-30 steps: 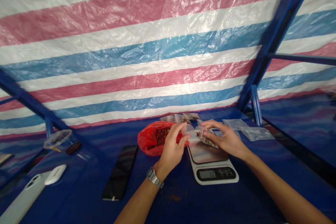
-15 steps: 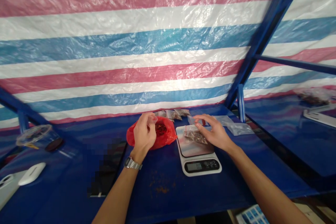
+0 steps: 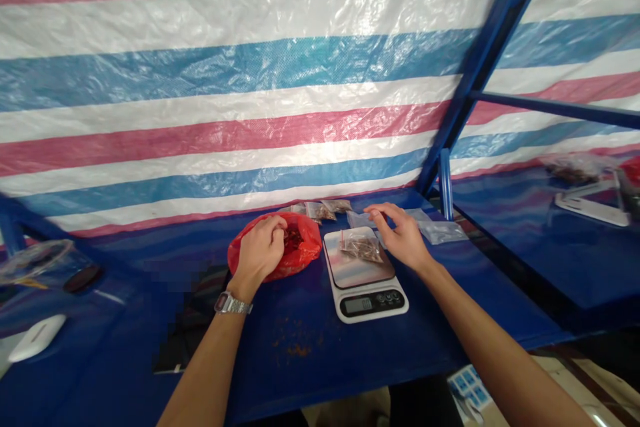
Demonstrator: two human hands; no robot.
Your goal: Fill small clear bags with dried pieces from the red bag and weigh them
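My left hand (image 3: 263,247) is over the mouth of a red plastic bag (image 3: 306,250), its fingers curled down by the dark reddish dried bits (image 3: 293,239) inside; what the fingertips hold, if anything, is hidden. To the right stands a white digital kitchen scale (image 3: 367,300), its display seeming to read 0.0. On its metal plate lies a small clear zip bag (image 3: 361,249) of brown dried material. My right hand (image 3: 403,237) hovers at the plate's right edge, thumb and fingers apart and nothing visible in them.
Filled small bags (image 3: 323,211) lie behind the scale, flat clear bags (image 3: 443,231) to the right. Brown crumbs (image 3: 297,347) are scattered in front. A clear plastic tub (image 3: 45,263) and a white case (image 3: 37,338) stand left. Blue metal posts (image 3: 445,183) rise before a striped tarp (image 3: 225,100).
My left hand has lowered toward the contents of the red bag. My right hand has drawn away from the zip bag on the scale, uncovering it. The view has shifted slightly.
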